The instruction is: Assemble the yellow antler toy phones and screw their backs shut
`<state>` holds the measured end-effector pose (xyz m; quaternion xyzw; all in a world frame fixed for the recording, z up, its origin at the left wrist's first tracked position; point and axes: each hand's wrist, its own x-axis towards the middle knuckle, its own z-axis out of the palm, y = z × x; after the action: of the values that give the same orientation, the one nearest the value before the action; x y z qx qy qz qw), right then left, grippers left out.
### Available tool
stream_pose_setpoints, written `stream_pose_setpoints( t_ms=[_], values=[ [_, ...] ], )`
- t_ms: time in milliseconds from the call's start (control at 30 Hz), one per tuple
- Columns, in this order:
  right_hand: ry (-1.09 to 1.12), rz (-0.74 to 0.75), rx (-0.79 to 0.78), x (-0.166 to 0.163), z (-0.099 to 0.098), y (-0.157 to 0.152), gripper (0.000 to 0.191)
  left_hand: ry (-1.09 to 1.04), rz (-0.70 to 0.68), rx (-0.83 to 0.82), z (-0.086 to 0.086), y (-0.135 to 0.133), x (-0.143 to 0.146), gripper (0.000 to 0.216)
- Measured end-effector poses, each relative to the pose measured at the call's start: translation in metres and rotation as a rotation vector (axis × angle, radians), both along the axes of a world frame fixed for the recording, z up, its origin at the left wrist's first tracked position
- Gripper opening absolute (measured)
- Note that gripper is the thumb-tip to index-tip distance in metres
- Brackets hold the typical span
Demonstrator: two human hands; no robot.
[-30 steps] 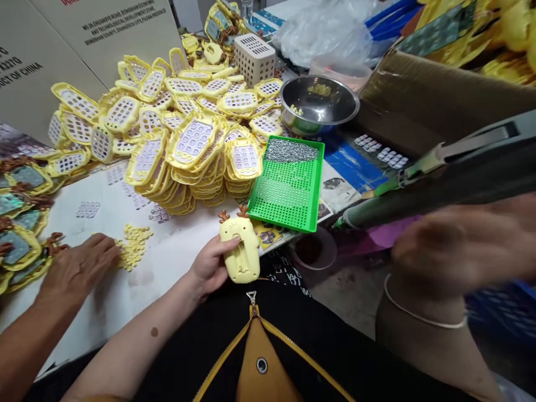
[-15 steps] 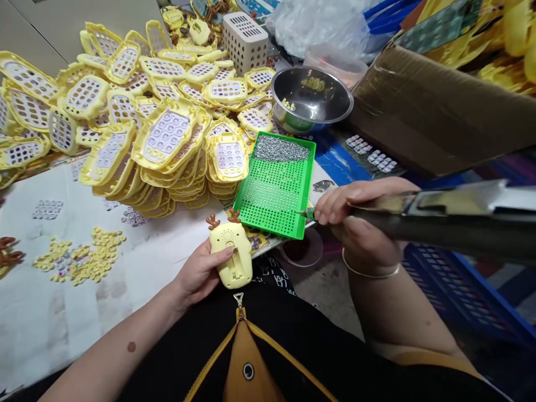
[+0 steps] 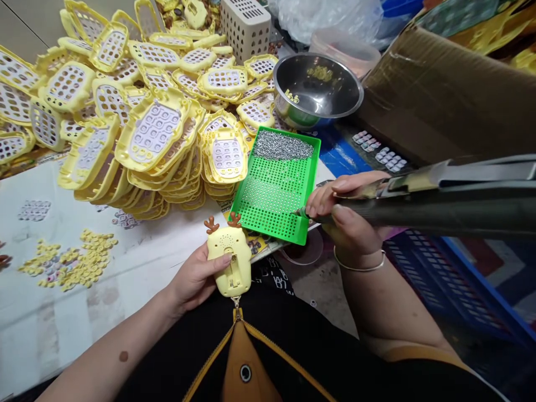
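Observation:
My left hand (image 3: 196,277) grips a small yellow toy phone (image 3: 230,260) with brown antlers, back side up, at the table's near edge. Fingers of my right hand (image 3: 344,213) are wrapped round a dark electric screwdriver (image 3: 439,195) whose long body runs off to the right. Its tip rests over the near right part of a green perforated tray (image 3: 274,190). A heap of small silver screws (image 3: 282,146) fills the tray's far end.
A large pile of yellow keypad shells (image 3: 138,117) covers the table's far left. Small yellow buttons (image 3: 71,259) lie scattered at the left. Behind the tray stand a steel bowl (image 3: 318,92), a white perforated box (image 3: 245,25) and a brown carton (image 3: 439,95).
My right hand came in from the right with the screwdriver and brought its tip onto the green tray. Another person's hand at the buttons has gone out of view. The view shifted right.

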<state>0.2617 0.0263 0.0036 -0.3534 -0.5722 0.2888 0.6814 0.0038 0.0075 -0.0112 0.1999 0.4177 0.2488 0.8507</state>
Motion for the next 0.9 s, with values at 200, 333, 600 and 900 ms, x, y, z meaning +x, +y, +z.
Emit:
stream_pose_setpoints(
  t_ms=[200,333,600,900],
  values=[
    [0.012,-0.011,0.039,-0.002,0.0,0.0,0.018,-0.006,0.0,-0.005,-0.001,0.0,-0.001,0.043],
    [0.043,0.005,0.039,-0.001,-0.002,0.002,0.017,-0.004,0.002,-0.017,-0.001,0.0,0.0,0.044],
    [-0.02,0.018,0.02,-0.005,0.009,-0.003,0.016,-0.044,0.075,-0.043,0.001,-0.003,-0.001,0.047],
    [0.175,0.273,0.08,-0.06,0.044,-0.038,0.016,0.03,0.136,0.001,0.008,-0.022,0.0,0.043]
  ],
)
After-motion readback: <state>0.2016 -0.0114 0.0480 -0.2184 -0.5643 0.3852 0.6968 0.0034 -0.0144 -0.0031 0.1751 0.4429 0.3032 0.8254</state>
